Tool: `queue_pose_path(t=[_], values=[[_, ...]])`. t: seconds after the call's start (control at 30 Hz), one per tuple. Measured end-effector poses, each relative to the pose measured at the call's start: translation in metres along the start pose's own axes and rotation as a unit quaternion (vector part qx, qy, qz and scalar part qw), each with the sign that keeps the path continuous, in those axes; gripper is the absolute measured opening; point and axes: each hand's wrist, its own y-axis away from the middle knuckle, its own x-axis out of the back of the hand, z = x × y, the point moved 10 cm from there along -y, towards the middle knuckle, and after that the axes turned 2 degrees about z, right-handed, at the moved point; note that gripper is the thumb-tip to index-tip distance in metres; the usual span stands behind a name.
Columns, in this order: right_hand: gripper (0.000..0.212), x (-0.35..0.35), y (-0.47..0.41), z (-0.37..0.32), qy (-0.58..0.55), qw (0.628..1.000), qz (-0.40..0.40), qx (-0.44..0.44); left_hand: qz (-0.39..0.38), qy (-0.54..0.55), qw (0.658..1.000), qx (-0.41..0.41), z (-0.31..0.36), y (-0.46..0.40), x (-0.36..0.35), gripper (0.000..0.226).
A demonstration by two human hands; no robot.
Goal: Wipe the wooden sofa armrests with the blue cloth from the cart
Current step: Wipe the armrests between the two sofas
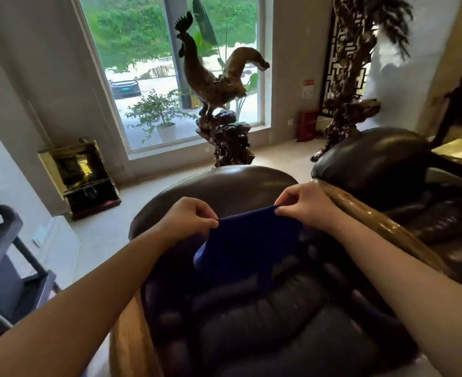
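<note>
The blue cloth (240, 246) hangs spread out in front of me, above the dark leather sofa seat (265, 322). My left hand (189, 216) pinches its upper left corner and my right hand (303, 204) pinches its upper right corner. A glossy wooden armrest (382, 227) runs along the right side of the seat, just behind my right wrist. Another wooden armrest (128, 338) shows at the lower left, below my left forearm.
A grey cart (4, 268) stands at the far left. Past the sofa back stand a rooster carving (213, 85) on a root stand, a gold cabinet (80, 175) and a large window. A second dark leather seat (374, 156) lies at the right.
</note>
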Motion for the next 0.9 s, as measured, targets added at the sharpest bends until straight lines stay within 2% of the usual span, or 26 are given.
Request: queue_pose_path(t=[0.13,0.27,0.5,0.6,0.77,0.9], values=[[0.018,0.076,0.039,0.049,0.009,1.0,0.005,-0.001,-0.006,0.018,1.0,-0.005,0.071,-0.001,-0.069,0.007],[0.007,0.143,0.07,0.106,0.014,1.0,0.0,-0.028,-0.019,0.033,0.999,-0.019,0.136,-0.009,-0.137,0.003],[0.017,0.234,0.104,0.185,-0.006,0.998,0.036,-0.046,-0.055,0.026,0.997,-0.038,0.225,-0.045,-0.224,0.004],[0.011,0.264,0.105,0.221,0.012,0.997,0.045,-0.057,-0.064,0.021,0.996,-0.055,0.259,-0.067,-0.254,0.006],[0.014,0.313,0.093,0.278,0.031,0.996,0.059,-0.06,-0.059,0.015,0.995,-0.077,0.306,-0.117,-0.3,0.005],[0.007,0.342,0.076,0.332,0.029,0.996,0.053,-0.063,-0.051,0.006,0.995,-0.087,0.322,-0.158,-0.345,0.005]])
